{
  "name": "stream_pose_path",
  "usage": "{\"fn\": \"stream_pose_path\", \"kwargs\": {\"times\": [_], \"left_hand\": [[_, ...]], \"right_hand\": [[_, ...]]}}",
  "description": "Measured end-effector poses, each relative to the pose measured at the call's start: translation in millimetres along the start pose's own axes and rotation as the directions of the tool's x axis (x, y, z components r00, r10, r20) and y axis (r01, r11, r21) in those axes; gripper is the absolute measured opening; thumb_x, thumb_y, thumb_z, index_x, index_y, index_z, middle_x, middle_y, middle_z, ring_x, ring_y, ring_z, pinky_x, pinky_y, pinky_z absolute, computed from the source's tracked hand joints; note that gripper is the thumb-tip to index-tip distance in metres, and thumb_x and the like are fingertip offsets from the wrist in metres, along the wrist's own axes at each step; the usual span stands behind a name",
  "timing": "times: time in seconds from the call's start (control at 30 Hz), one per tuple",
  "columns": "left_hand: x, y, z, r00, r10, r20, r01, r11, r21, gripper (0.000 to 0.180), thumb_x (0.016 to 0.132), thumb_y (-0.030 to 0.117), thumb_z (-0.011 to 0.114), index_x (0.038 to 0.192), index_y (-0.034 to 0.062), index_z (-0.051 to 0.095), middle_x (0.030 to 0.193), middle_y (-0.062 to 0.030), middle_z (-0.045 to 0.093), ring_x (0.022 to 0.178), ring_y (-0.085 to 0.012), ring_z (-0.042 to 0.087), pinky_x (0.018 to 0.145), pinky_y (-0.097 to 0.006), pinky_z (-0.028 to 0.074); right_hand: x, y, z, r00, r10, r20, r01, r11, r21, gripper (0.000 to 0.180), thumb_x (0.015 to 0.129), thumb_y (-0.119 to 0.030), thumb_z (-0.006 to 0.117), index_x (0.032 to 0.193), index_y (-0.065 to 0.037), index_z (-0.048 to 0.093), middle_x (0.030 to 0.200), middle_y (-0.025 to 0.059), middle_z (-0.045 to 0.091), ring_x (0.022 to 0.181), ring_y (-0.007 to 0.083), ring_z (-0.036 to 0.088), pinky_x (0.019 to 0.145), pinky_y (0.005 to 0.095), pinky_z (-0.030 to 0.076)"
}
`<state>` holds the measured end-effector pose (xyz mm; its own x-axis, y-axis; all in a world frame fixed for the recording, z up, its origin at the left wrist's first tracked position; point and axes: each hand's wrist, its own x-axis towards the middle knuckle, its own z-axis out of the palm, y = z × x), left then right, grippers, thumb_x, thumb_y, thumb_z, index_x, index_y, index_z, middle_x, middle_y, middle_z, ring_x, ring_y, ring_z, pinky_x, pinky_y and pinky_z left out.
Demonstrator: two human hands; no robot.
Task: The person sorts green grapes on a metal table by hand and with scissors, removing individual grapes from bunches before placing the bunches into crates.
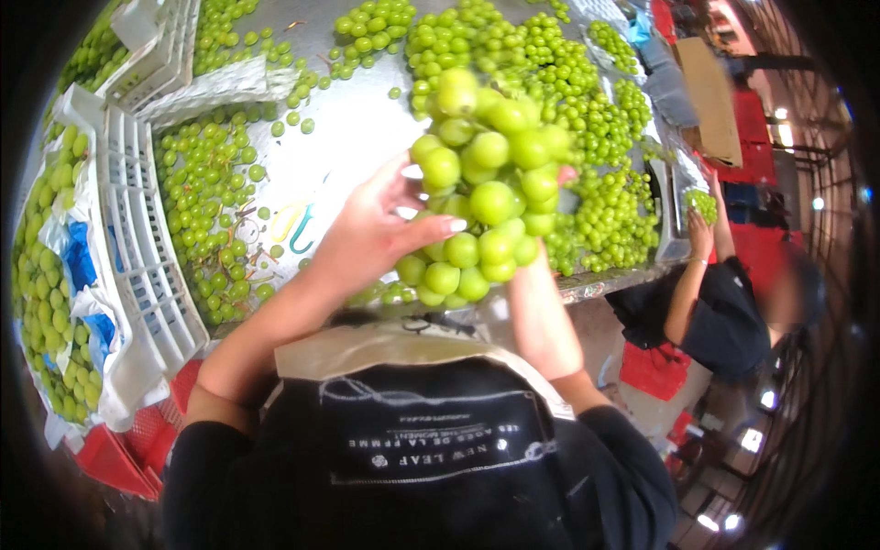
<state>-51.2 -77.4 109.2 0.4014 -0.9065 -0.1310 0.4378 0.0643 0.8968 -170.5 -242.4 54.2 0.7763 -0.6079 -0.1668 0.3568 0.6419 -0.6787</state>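
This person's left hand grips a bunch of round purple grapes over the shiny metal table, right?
Not quite: the head view shows a bunch of round green grapes, not purple. The left hand does grip it over the shiny metal table.

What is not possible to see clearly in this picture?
In the head view:
Right hand: mostly hidden by the raised bunch of green grapes.
That bunch's inner stems: covered by its berries.
Upper-left white plastic crate: cut off by the top edge.
Grapes in the co-worker's hand: too small to count.
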Motion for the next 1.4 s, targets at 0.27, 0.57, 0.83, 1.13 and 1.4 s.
{"fn": "stream_pose_path", "kwargs": {"times": [0.27, 0.57, 0.83, 1.13, 1.4], "left_hand": [[-9.2, -17.6, -59.5, 0.939, 0.235, -0.250, -0.096, 0.879, 0.466, 0.022, 0.080, 0.003, 0.065, 0.102, 0.0012, 0.062, 0.090, -0.0072, 0.065, 0.079, -0.0104, 0.059, 0.071, -0.024, 0.050], [-10.0, -0.1, -47.0, 0.945, 0.224, -0.240, -0.104, 0.897, 0.430, 0.010, 0.080, 0.008, 0.066, 0.086, 0.0002, 0.065, 0.081, -0.0040, 0.066, 0.073, -0.0086, 0.060, 0.069, -0.023, 0.048], [-8.6, -5.1, -45.4, 0.948, 0.227, -0.222, -0.127, 0.912, 0.391, 0.010, 0.080, 0.006, 0.065, 0.087, -0.0011, 0.064, 0.081, -0.0036, 0.065, 0.072, -0.0070, 0.058, 0.067, -0.022, 0.047], [-8.1, -5.4, -43.6, 0.925, 0.277, -0.260, -0.134, 0.879, 0.458, 0.014, 0.079, 0.011, 0.068, 0.086, -0.0002, 0.065, 0.082, -0.0049, 0.066, 0.073, -0.0092, 0.059, 0.068, -0.023, 0.048], [-27.0, -77.7, -128.6, 0.947, 0.131, -0.295, 0.272, 0.167, 0.948, 0.032, 0.071, 0.012, 0.067, 0.099, 0.0014, 0.057, 0.099, -0.0153, 0.053, 0.095, -0.0320, 0.053, 0.081, -0.041, 0.045]], "right_hand": [[-1.3, 24.4, 1.5, 0.992, 0.116, 0.047, -0.124, 0.971, 0.203, 0.080, 0.077, -0.064, 0.053, 0.128, -0.004, 0.041, 0.125, 0.0128, 0.046, 0.112, 0.0248, 0.047, 0.097, 0.0381, 0.038], [-11.1, 17.8, 5.6, 0.989, 0.139, 0.055, -0.146, 0.974, 0.171, 0.080, 0.078, -0.065, 0.051, 0.129, -0.005, 0.040, 0.126, 0.0126, 0.046, 0.112, 0.0252, 0.047, 0.097, 0.0388, 0.038], [-10.4, 19.1, 8.8, 0.985, 0.149, 0.084, -0.163, 0.969, 0.187, 0.080, 0.078, -0.066, 0.048, 0.129, -0.006, 0.039, 0.127, 0.0125, 0.045, 0.113, 0.0256, 0.046, 0.097, 0.0395, 0.038], [-18.7, 14.6, 7.2, 0.985, 0.150, 0.085, -0.165, 0.965, 0.203, 0.081, 0.078, -0.068, 0.046, 0.130, -0.006, 0.038, 0.128, 0.0123, 0.044, 0.114, 0.0260, 0.046, 0.098, 0.0403, 0.038], [-25.7, 9.9, 6.1, 0.988, 0.136, 0.066, -0.148, 0.961, 0.233, 0.081, 0.078, -0.069, 0.044, 0.131, -0.007, 0.037, 0.128, 0.0122, 0.044, 0.115, 0.0263, 0.045, 0.098, 0.0409, 0.038]]}}
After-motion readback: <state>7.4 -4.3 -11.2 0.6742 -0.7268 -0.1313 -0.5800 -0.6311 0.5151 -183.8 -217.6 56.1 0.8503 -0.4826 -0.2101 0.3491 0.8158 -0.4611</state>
